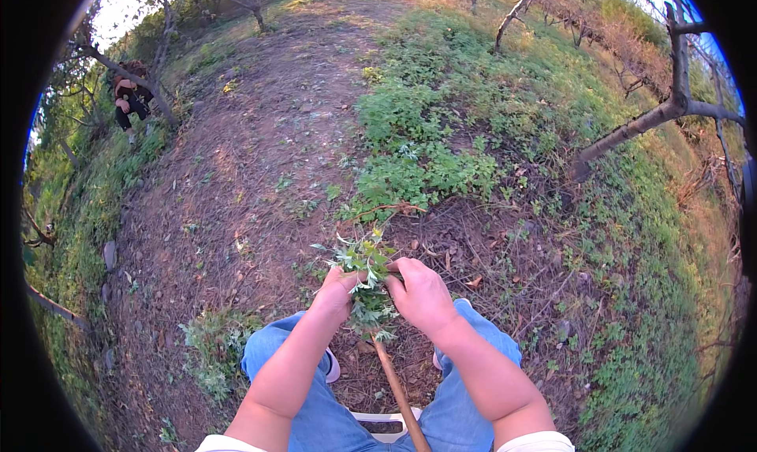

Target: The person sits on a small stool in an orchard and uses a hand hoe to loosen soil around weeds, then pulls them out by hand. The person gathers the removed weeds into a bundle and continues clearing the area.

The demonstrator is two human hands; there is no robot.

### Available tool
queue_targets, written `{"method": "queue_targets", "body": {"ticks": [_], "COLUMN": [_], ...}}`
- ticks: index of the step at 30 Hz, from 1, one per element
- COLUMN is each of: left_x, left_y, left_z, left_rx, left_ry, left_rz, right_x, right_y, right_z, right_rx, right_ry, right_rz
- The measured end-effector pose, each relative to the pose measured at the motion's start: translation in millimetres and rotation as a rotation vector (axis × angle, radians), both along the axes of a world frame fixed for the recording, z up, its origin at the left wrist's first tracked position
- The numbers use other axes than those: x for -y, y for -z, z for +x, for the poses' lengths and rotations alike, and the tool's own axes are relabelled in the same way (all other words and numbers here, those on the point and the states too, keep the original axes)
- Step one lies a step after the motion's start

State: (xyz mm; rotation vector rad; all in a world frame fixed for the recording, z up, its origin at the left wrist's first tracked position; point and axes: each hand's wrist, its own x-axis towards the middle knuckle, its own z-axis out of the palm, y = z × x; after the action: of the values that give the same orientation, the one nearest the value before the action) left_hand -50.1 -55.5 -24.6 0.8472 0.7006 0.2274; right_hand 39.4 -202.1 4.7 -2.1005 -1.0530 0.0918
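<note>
Between my knees my left hand and my right hand meet around a bunch of leafy green sprigs. The left fingers are closed on the bunch from its left side. The right thumb and fingertips touch the sprigs' right edge; leaves hide part of them, so their hold cannot be told. Below the leaves a wooden handle slopes down between my thighs; its far end is hidden under the greenery. A heap of cut greenery lies on the ground beside my left knee.
Low green plants grow ahead, right of a bare dirt path. A tree trunk leans at the right. Another person crouches under a tree at the far left. Part of a white stool shows beneath me. Stones line the path's left edge.
</note>
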Motion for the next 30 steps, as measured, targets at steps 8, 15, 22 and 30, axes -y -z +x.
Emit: {"method": "queue_targets", "body": {"ticks": [8, 15, 22, 30], "left_x": [-6.7, -10.5, -3.5, 0.1], "left_y": [22.4, 37.4, 24.0, 11.6], "left_z": [7.8, 6.9, 11.8, 11.4], "left_rx": [0.016, 0.125, 0.179, 0.124], "left_ry": [-0.036, -0.012, 0.050, 0.044], "left_rz": [-0.034, -0.078, -0.099, -0.039], "right_x": [6.0, -2.0, -1.8, -1.7], "right_y": [-1.6, -1.2, -0.4, 1.5], "right_z": [3.8, -15.5, -16.2, -16.3], "right_rx": [-0.025, -0.029, -0.041, -0.061], "right_ry": [0.027, -0.063, -0.083, -0.106], "right_rz": [0.010, -0.086, -0.179, -0.241]}}
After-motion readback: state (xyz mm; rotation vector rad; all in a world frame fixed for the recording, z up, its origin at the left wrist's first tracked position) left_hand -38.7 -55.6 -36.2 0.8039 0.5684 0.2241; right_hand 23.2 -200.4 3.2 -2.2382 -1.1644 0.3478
